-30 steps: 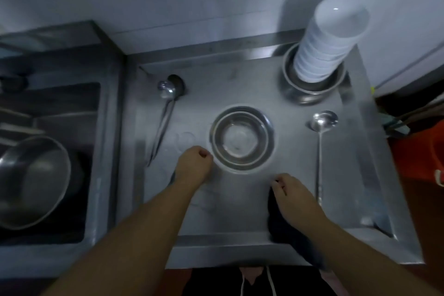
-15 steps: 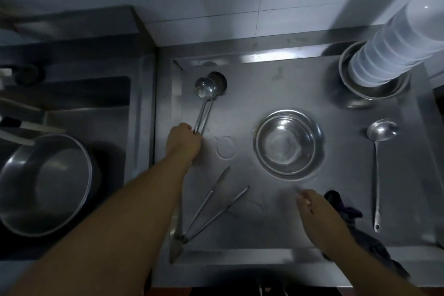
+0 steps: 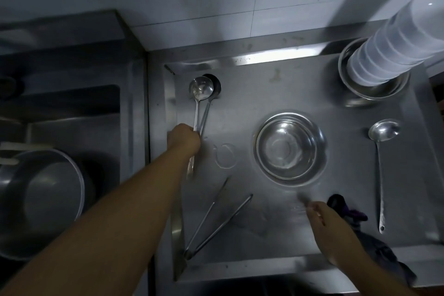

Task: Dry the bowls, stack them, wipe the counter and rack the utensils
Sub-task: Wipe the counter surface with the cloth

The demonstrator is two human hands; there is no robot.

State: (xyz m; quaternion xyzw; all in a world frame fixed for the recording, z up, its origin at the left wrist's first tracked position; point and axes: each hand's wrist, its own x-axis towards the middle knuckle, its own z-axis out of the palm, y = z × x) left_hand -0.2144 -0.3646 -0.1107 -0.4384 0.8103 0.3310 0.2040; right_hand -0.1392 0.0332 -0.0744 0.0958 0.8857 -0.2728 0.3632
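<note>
the left hand (image 3: 184,138) gripped two ladles (image 3: 200,103) mid-handle at the counter's (image 3: 264,84) left; thin, stiff, likely slick steel, top-heavy, so hold nearer the cups. the right hand (image 3: 323,221) was blurred, its grip unclear.

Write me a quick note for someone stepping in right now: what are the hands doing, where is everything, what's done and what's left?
Left hand grips the handles of two ladles at the counter's left. Right hand hovers near the dark cloth; its fingers are blurred. White bowls are stacked in a steel bowl at back right. One steel bowl sits alone mid-counter. Tongs and a third ladle lie loose. Left: stack it, wipe, rack utensils.
</note>
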